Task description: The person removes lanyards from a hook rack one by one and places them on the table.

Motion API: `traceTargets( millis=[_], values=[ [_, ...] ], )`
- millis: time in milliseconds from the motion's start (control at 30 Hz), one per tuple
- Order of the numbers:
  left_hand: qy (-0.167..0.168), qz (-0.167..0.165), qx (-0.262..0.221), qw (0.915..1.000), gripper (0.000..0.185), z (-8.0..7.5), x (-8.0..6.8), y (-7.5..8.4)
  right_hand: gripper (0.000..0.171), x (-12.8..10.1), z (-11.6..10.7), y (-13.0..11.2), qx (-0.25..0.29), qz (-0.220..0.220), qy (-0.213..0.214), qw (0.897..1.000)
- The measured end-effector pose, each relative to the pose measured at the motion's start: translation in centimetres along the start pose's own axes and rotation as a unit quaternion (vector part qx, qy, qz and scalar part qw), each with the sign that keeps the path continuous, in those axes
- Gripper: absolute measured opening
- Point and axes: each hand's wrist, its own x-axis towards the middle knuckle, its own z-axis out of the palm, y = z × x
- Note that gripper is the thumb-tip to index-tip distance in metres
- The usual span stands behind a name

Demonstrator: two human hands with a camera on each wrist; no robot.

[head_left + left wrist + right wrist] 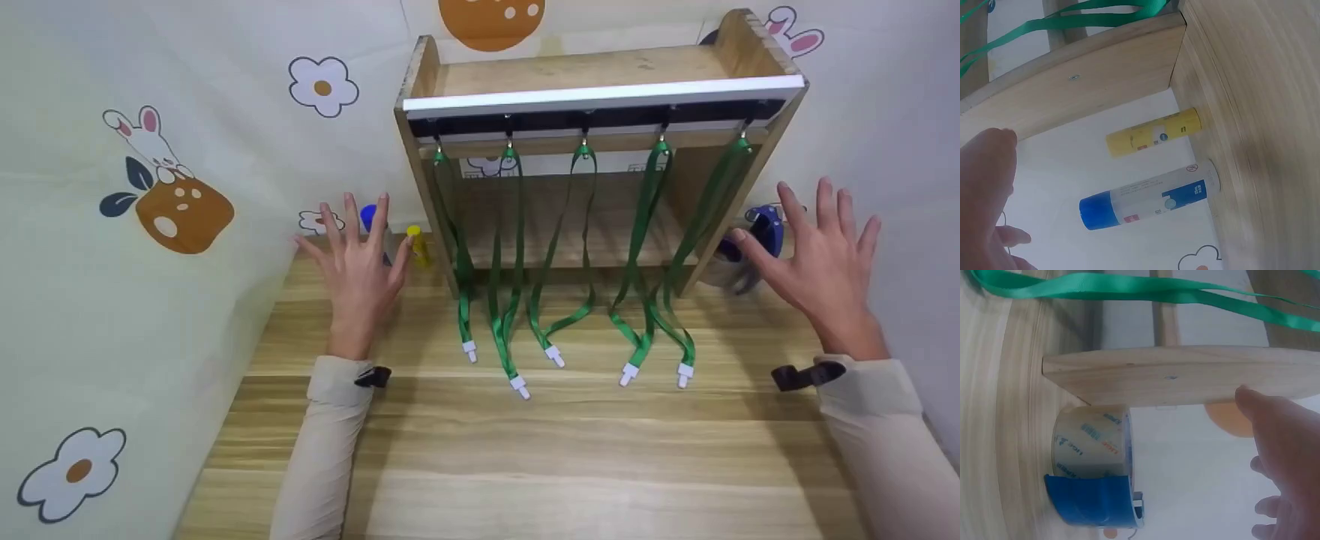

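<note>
The left hand and right hand are hovering on either side of a wooden rack, their fingers spreading wide and grasping nothing. Between them, 5 green lanyards are hanging from the rack's dark rail, long axes running downward, white clips showing against the table. The left hand is hovering nearer the leftmost lanyard, which is hanging to its right; the right hand is hovering nearer the rightmost lanyard, to its left.

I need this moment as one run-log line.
left hand: holds nothing | right hand: holds nothing | five green lanyards: hang from wooden rack | tape roll: beside rack
</note>
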Motion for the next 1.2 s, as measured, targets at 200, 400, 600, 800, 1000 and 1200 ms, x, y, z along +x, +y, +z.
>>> traceTargets(
  millis=[200, 400, 600, 800, 1000, 1200],
  values=[
    [0.084, 0.026, -0.088, 0.9922, 0.065, 0.1, -0.6, 0.6, 0.07, -1.3, 0.1, -1.2, 0.095, -0.007, 0.142, 0.985],
    [0.12, 0.079, -0.254, 0.9563, 0.051, -0.1, -0.7, 2.4, 0.037, -2.6, 0.3, -4.2, 0.205, -0.03, 0.252, 0.945],
    [0.086, 0.081, -0.377, 0.9188, 0.049, 0.0, 0.4, 4.5, 0.031, -3.1, 0.4, -7.3, 0.258, -0.092, 0.253, 0.928],
    [0.085, 0.067, -0.389, 0.9147, 0.049, -0.3, 1.4, 5.3, 0.043, -2.8, 1.0, -9.5, 0.274, -0.06, 0.225, 0.933],
    [0.085, 0.074, -0.397, 0.9107, 0.047, -0.1, 1.7, 5.2, 0.043, -2.6, 1.8, -10.1, 0.271, -0.039, 0.208, 0.939],
    [0.086, 0.074, -0.403, 0.908, 0.045, 0.2, 1.5, 4.9, 0.03, -2.5, 2.0, -10.2, 0.274, -0.037, 0.216, 0.936]
  ],
)
